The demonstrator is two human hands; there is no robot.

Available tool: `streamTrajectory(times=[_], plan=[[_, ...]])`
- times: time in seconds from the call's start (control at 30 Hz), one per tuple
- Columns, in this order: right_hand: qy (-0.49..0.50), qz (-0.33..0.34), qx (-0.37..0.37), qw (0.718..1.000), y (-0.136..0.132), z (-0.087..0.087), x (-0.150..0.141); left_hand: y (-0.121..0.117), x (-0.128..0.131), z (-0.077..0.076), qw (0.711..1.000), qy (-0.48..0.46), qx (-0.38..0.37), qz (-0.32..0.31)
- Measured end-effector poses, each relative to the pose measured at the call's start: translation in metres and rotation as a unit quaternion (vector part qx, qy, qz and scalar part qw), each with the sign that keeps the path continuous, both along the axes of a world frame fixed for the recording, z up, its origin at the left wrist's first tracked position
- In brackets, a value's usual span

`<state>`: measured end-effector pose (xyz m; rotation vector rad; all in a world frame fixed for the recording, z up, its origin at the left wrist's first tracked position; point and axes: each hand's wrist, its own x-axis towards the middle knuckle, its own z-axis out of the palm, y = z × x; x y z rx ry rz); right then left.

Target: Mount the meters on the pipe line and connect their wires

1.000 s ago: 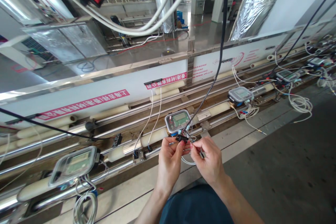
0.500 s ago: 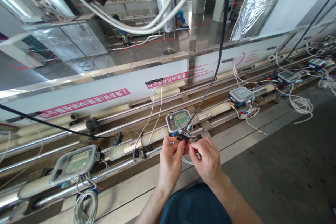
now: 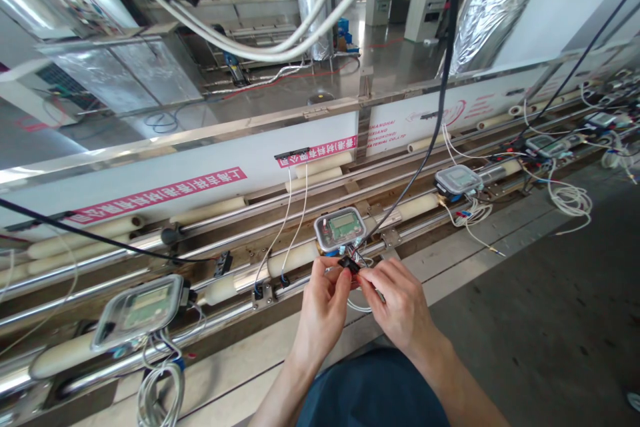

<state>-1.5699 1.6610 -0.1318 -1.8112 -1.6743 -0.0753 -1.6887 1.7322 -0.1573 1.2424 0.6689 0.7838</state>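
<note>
My left hand [image 3: 325,303] is closed, with thumb and fingers pinching a small black connector [image 3: 349,264] that has a black cable [image 3: 416,177] coming down to it from above. My right hand [image 3: 400,297] is closed too, its thumb and index fingertips pinched at the connector's right end on what looks like a thin wire, mostly hidden by the fingers. Just beyond both hands sits a meter in a clear-lidded case [image 3: 340,229] with a green circuit board and display. Thin coloured wires [image 3: 354,252] run between the case and the connector.
More cased meters [image 3: 143,310] with coiled white cables [image 3: 161,392] stand along the line of pipes and steel rails. A metal ledge [image 3: 445,263] runs along the near side. White cables [image 3: 280,53] and a black plug hang overhead. A white panel [image 3: 165,193] stands behind.
The right fingertips have moved in closer against the connector, which is tilted a little differently. My view has shifted slightly. The left hand keeps its pinch.
</note>
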Motion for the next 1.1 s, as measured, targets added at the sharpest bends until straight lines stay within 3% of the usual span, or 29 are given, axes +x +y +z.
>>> streamTrajectory(times=[0.4, 0.77, 0.97, 1.1], plan=[[-0.049, -0.002, -0.026, 0.998, 0.0, 0.01, 0.0, -0.005, -0.004, -0.003, 0.988, 0.078, 0.131, 0.034], [0.007, 0.001, -0.023, 1.0, 0.0, 0.006, 0.001, -0.01, -0.006, 0.003, 0.954, 0.171, 0.239, 0.054], [0.112, 0.006, -0.022, 0.993, -0.001, 0.001, 0.002, -0.008, -0.007, 0.002, 0.95, 0.184, 0.248, 0.047], [0.279, -0.01, -0.071, 0.958, -0.003, -0.006, 0.008, -0.004, -0.012, -0.009, 0.95, 0.194, 0.239, 0.061]])
